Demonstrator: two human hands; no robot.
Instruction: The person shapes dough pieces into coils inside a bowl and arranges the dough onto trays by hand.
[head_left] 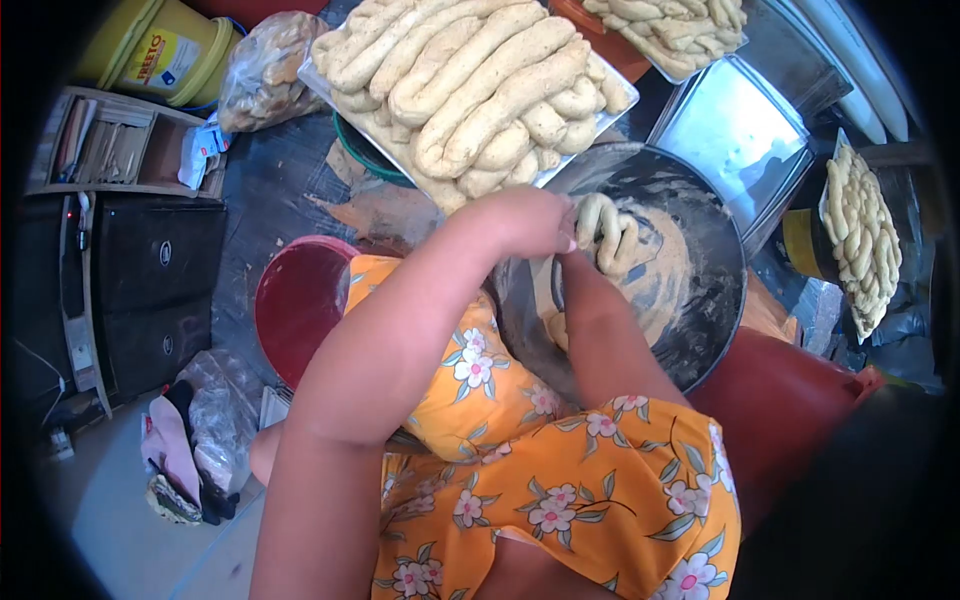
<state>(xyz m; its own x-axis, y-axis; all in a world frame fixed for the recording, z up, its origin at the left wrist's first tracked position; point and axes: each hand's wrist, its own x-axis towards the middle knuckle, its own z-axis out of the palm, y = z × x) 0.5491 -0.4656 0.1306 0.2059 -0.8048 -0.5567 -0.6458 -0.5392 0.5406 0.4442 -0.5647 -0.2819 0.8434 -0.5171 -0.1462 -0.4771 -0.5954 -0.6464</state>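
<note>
Over a wide black basin (715, 330) dusted with flour-like powder, my two hands meet at the wrists and fingers. My left hand (538, 221) is closed, its fingers curled toward a looped rope of dough (617, 243) that shows just to the right of it. My right hand (571, 254) is mostly hidden under and behind the left one, so its fingers do not show. Just beyond my hands stands a white tray (622, 104) heaped with thick dough ropes (500, 85). A bit of dough also shows in the basin beside my right forearm.
A red bucket (300, 310) stands left of my knees. At the right are another tray of dough twists (862, 240), stacked metal trays (735, 125) and a red container (790, 400). A filled plastic bag (270, 70) and a yellow bucket (160, 55) sit at upper left.
</note>
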